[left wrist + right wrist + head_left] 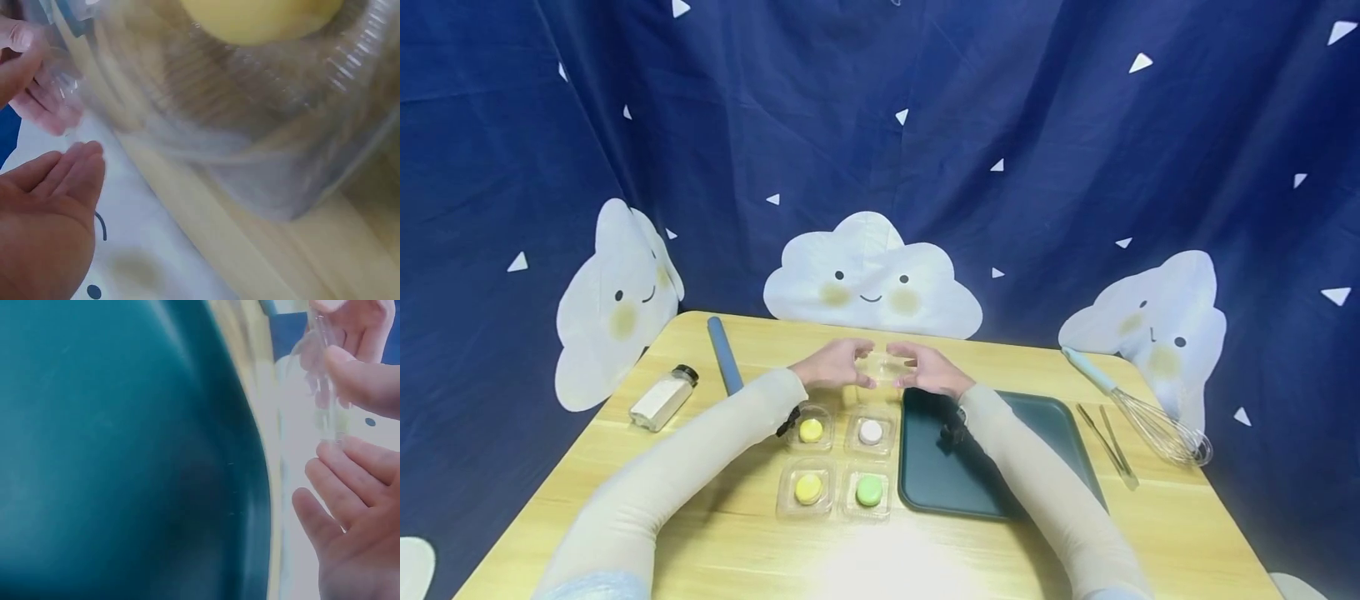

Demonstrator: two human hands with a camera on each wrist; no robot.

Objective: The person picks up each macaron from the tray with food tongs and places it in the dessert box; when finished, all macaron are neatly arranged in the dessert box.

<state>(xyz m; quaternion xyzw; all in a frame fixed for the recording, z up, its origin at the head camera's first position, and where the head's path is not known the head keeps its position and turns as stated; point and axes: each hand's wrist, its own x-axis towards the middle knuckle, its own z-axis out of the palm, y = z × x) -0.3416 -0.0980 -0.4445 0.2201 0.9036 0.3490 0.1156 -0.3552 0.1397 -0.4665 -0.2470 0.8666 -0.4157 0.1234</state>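
Over the far middle of the table, my left hand [835, 364] and right hand [934, 369] hold a clear plastic box [880, 367] between them, thumbs nearer me and fingers curving round its sides. In the right wrist view, the right thumb and fingertips meet the edge of the clear plastic [324, 381], with the left hand's fingers behind it. Below the hands stand several clear boxes, each with one macaron: yellow [811, 430], pale pink [870, 432], another yellow [808, 489] and green [869, 491]. One yellow macaron looms close in the left wrist view.
A dark green tray [992, 492] lies under my right forearm. Right of it are metal tongs [1108, 446] and a whisk [1150, 421]. At left lie a jar of white powder [661, 402] and a blue rod [724, 354], partly behind my left arm. A curtain [880, 167] hangs behind.
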